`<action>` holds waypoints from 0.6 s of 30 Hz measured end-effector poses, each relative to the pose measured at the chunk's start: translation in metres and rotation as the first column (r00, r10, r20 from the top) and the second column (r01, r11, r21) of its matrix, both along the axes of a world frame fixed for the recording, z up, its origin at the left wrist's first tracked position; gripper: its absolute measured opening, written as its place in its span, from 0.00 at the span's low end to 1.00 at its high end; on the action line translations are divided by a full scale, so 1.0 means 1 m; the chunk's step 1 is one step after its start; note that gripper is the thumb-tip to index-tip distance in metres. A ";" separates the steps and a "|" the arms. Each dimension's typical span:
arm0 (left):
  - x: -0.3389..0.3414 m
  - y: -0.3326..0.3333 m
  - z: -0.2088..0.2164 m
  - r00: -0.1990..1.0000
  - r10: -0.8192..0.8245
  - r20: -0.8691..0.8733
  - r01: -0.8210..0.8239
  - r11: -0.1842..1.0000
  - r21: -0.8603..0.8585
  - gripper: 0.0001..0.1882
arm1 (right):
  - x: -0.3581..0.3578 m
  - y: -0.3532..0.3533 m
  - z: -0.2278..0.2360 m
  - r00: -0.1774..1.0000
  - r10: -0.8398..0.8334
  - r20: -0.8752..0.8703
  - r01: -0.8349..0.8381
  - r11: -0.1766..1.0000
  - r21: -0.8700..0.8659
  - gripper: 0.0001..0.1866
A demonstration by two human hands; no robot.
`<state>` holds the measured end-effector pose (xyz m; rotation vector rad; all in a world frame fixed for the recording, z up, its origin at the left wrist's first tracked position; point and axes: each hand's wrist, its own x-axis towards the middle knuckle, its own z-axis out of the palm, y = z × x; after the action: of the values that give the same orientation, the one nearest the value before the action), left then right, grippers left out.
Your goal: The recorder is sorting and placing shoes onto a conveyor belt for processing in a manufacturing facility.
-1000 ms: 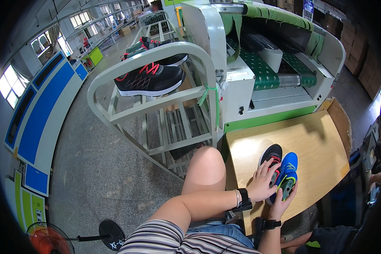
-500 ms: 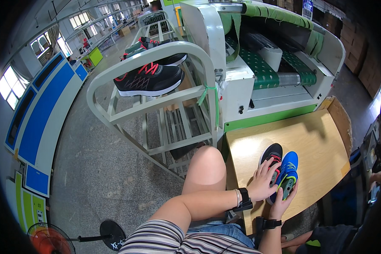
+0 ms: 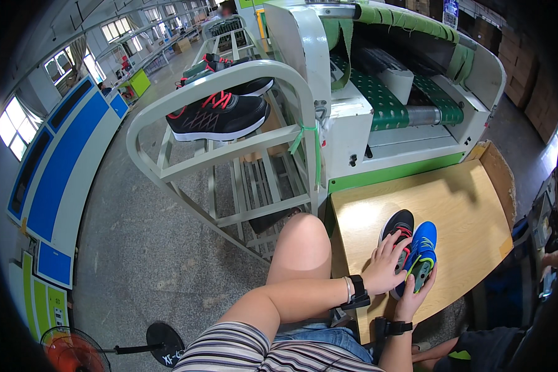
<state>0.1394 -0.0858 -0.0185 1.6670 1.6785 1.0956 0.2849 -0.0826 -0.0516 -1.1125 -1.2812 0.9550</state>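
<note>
On the wooden tabletop (image 3: 366, 204), a black shoe (image 3: 398, 222) with red laces and a blue shoe (image 3: 425, 234) with lime-yellow laces lie side by side, toes pointing away from me. A green shoe last (image 3: 422, 271) fills the blue shoe's opening. My left hand (image 3: 384, 270) rests across the black shoe's laces and opening, fingers stretched and spread, fingertips close to the blue shoe's edge. Around the blue shoe's heel, my right hand (image 3: 416, 299) is closed, thumb on one side and fingers on the other. The black shoe's heel is mostly hidden under my left hand.
A pale metal rack (image 3: 229, 167) at left carries more black shoes (image 3: 220, 116) with red laces. Behind the table stands a white machine with a green conveyor belt (image 3: 378, 102). Cardboard (image 3: 499, 177) edges the table's right side. A fan (image 3: 74, 353) is at lower left.
</note>
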 end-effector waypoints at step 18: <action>0.001 0.000 0.000 1.000 0.010 -0.002 -0.010 1.000 0.015 0.43 | -0.001 0.000 0.003 1.000 0.014 -0.026 -0.014 1.000 -0.009 0.39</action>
<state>0.1400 -0.0857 -0.0190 1.6704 1.6859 1.1143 0.2843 -0.0831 -0.0486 -1.0960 -1.2667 0.9834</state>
